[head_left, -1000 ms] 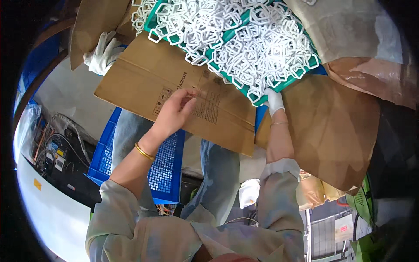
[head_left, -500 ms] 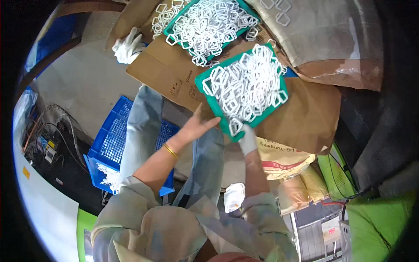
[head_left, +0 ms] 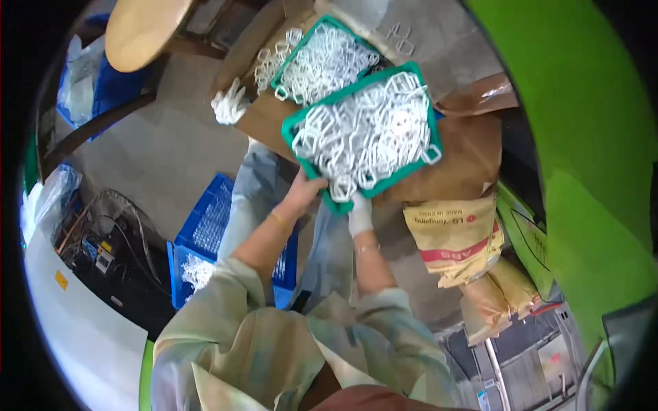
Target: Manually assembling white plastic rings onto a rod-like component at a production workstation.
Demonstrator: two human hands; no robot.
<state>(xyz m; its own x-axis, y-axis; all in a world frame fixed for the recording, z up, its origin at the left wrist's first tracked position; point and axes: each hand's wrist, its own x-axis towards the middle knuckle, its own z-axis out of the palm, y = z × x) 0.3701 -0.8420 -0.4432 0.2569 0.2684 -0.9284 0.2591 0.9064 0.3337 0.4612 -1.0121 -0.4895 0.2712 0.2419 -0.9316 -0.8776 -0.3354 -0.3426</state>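
A green tray (head_left: 317,171) heaped with white plastic frame-shaped pieces (head_left: 363,133) is held up in front of me, over the cardboard. My bare left hand (head_left: 301,192) has its fingers closed on the tray's near left edge. At the near corner, my white-gloved right hand (head_left: 359,214) grips the tray from below, with its fingers partly hidden under it. Just behind stands a second green tray (head_left: 327,20), also piled with the white pieces. Loose white pieces (head_left: 269,63) lie to its left.
Flattened cardboard (head_left: 459,154) lies beneath the trays, with a white glove (head_left: 229,103) at its left. A blue crate (head_left: 179,274) with white bits stands by my left leg. Yellowish sacks (head_left: 449,236) are at the right, beside a green machine panel (head_left: 576,137). A round stool (head_left: 140,31) stands far left.
My left hand, earlier spread at the tray's edge, has closed on it. My view has turned, bringing the green panel in at the right and the stool at the upper left.
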